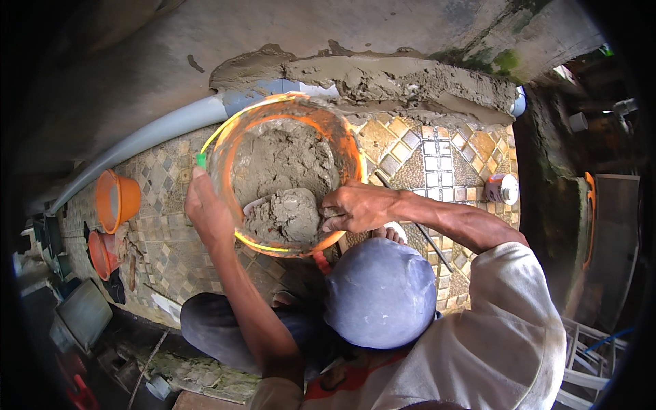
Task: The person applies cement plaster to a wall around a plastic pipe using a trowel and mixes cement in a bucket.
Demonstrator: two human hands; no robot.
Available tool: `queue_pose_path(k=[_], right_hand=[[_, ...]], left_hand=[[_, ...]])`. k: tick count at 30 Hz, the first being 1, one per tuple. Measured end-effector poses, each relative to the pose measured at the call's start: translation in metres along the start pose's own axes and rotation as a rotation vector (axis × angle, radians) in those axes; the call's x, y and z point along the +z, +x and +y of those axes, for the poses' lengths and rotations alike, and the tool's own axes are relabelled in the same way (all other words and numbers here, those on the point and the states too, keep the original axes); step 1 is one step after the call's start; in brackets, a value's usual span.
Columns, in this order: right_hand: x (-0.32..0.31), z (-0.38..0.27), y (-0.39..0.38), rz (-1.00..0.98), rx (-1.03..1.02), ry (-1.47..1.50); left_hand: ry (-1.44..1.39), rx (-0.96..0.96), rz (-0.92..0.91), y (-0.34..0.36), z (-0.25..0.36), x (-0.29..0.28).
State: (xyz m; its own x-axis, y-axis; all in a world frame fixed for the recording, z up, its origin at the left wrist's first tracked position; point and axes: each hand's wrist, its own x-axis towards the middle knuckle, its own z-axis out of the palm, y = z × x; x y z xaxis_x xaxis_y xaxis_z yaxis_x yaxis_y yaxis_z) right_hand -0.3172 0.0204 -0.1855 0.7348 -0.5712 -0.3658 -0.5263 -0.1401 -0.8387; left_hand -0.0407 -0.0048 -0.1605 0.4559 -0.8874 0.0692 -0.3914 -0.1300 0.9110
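An orange bucket with a yellow rim band holds wet grey mortar and stands tilted toward me. My left hand grips its left rim, thumb raised beside a green piece on the yellow band. Inside the near right of the bucket, my right hand is closed beside a heaped lump of mortar. Under that lump shows the pale edge of what looks like a trowel; its handle is hidden in my fist.
Fresh mortar coats the wall base above a grey pipe. Two orange tubs stand on the patterned tile floor at left. A can and a thin dark rod lie to the right. My bent knee is close below the bucket.
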Motion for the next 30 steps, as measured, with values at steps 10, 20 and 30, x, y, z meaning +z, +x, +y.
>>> queue_pose_path(k=[10, 20, 30], right_hand=[[-0.064, -0.011, -0.028, 0.223, 0.012, -0.03], [-0.11, 0.027, -0.072, 0.391, 0.207, -0.279], [-0.137, 0.052, 0.036, -0.175, 0.339, 0.289]], left_hand=[[-0.287, -0.521, 0.199, 0.015, -0.106, -0.067], [-0.437, -0.495, 0.257, 0.027, -0.157, -0.145], [0.151, -0.557, 0.336, 0.02, -0.136, -0.148]])
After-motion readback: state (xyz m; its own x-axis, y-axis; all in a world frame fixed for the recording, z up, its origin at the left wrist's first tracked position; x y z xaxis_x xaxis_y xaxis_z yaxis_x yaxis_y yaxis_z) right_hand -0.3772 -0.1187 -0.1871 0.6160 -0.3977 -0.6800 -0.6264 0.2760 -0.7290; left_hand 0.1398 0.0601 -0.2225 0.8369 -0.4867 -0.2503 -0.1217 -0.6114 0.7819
